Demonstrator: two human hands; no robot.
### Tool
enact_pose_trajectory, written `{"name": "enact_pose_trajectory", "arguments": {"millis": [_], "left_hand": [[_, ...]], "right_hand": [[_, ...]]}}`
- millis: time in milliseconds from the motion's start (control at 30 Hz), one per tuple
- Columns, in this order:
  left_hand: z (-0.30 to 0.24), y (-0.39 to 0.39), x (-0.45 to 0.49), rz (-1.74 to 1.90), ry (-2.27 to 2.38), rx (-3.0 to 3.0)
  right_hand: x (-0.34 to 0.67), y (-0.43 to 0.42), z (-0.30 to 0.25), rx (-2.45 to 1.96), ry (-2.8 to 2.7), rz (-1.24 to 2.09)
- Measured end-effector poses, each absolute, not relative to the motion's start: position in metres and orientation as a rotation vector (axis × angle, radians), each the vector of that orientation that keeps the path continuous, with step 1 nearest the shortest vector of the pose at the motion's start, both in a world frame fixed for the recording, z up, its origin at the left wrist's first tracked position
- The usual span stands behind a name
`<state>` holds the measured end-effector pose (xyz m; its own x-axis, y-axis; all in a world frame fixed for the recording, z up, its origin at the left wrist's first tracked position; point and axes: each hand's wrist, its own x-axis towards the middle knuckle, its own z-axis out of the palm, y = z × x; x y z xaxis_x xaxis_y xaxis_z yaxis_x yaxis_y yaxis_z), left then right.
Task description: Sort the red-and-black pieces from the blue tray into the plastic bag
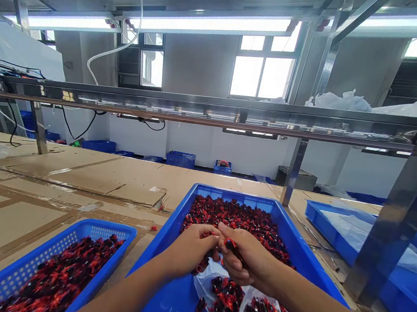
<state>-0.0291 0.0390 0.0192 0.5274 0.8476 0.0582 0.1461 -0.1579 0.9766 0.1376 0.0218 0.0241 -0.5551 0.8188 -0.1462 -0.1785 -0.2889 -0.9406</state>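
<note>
My left hand (198, 246) and my right hand (239, 256) meet above a large blue tray (165, 231). Thumb and fingers of the left are pinched together by the right fingertips; what lies between them is too small to name. Curled in my right hand is a small red-and-black plastic piece (231, 245), perhaps with others hidden in the palm. Many like pieces (232, 210) fill the tray's far part. Nearer me, more pieces (229, 297) lie on and around white plastic sheeting (206, 280).
A perforated blue basket (85, 225) of similar pieces stands at left. At right, another blue tray (318, 209) holds white plastic sheeting, behind a metal post (390, 234). A metal shelf rail (206, 108) crosses in front. Cardboard (91, 173) covers the table.
</note>
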Motion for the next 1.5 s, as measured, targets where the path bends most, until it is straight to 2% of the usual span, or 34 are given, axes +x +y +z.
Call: {"name": "enact_pose_trajectory", "arguments": {"millis": [367,600,833,1000,1167,1333,1400,1500], "left_hand": [[0.018,0.038,-0.028,0.690,0.896,1.648],[0.015,0.035,-0.022,0.589,0.908,1.770],[0.018,0.022,-0.015,0.526,0.816,1.883],[0.009,0.016,-0.009,0.504,0.758,1.928],[0.005,0.013,-0.003,0.494,0.737,1.805],[0.022,0.000,-0.012,0.384,0.731,1.384],[0.024,0.004,-0.017,0.403,0.673,1.245],[0.023,0.022,-0.026,0.512,0.632,1.081]], "right_hand": [[0.140,0.026,0.030,-1.072,-1.222,1.856],[0.192,0.007,0.079,-1.368,-1.626,1.082],[0.330,-0.076,0.097,-2.115,-1.488,0.343],[0.385,-0.117,0.117,-2.360,-1.283,-0.118],[0.334,-0.101,0.117,-2.172,-1.507,-0.213],[0.211,-0.055,0.101,-1.604,-2.167,0.025],[0.170,-0.040,0.096,-1.415,-2.383,-0.033],[0.136,-0.019,0.089,-1.305,-2.378,-0.085]]}}
